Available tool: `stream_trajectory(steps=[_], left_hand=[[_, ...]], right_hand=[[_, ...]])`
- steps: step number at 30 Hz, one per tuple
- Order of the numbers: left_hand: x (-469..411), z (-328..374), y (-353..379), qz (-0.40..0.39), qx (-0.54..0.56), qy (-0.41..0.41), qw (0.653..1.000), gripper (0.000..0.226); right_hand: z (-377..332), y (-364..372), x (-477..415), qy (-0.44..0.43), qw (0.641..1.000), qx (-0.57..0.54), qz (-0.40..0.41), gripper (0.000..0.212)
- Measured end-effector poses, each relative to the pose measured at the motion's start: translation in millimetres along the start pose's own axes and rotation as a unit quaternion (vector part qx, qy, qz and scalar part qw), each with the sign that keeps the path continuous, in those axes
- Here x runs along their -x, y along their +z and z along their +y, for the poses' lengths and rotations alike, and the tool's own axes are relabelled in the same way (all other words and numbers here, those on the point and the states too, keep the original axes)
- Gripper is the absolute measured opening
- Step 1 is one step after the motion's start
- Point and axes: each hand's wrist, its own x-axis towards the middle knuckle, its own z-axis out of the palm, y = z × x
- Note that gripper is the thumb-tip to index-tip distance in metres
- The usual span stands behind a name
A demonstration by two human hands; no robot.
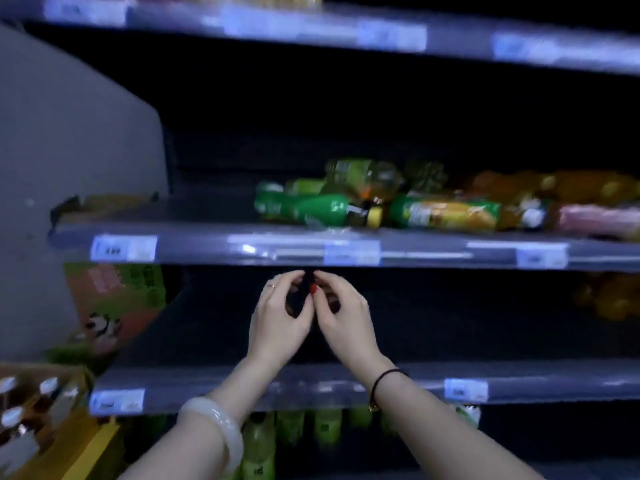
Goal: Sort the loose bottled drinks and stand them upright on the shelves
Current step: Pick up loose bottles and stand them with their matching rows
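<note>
Several loose bottles lie on their sides on the middle shelf (194,245): a green one (304,207), a clear yellowish one (363,174), an orange-labelled one (446,213) and a pink one (595,218). Below that shelf's edge, my left hand (277,317) and my right hand (346,313) meet, fingers curled around a dark bottle (308,292) with a red spot at its top. The bottle is hard to make out against the dark shelf. Both hands reach in over the lower shelf (277,389).
Orange bottles (609,299) sit at the right of the lower shelf. Green bottles (259,441) stand upright underneath it. A pink and green carton (114,306) leans at the left, above a cardboard box of white-capped bottles (27,410). A grey panel (69,133) bounds the left.
</note>
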Motion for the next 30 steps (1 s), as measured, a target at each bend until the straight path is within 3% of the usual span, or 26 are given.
stream_trajectory(steps=[6,8,11,14,19,23,25,27,30], left_hand=[[-111,89,16,-0.036,0.014,0.005,0.999,0.051],[-134,95,27,-0.083,-0.037,0.012,0.996,0.058],[-160,84,40,-0.202,-0.264,-0.027,0.943,0.069],[-174,78,44,-0.291,-0.306,-0.115,0.899,0.065],[-192,79,41,-0.349,-0.325,-0.117,0.871,0.074],[-201,83,46,-0.366,-0.348,-0.091,0.858,0.078],[-210,82,48,-0.352,-0.303,-0.104,0.879,0.071],[-224,76,52,-0.285,-0.203,-0.109,0.930,0.058],[-248,59,72,-0.215,-0.157,-0.069,0.961,0.047]], right_hand=[[-40,-81,-101,0.011,0.999,0.021,0.045,0.030],[-35,-96,-122,0.029,0.997,0.068,0.038,0.032],[-20,-110,-147,0.093,0.987,0.117,-0.064,0.038],[-9,-109,-162,0.156,0.956,0.105,-0.226,0.038],[7,-105,-178,0.147,0.957,0.069,-0.242,0.025],[10,-113,-200,0.152,0.950,0.068,-0.264,0.035],[12,-115,-218,0.154,0.962,0.051,-0.220,0.032],[19,-116,-237,0.142,0.977,0.061,-0.148,0.019],[37,-114,-259,0.128,0.977,0.150,-0.084,0.037]])
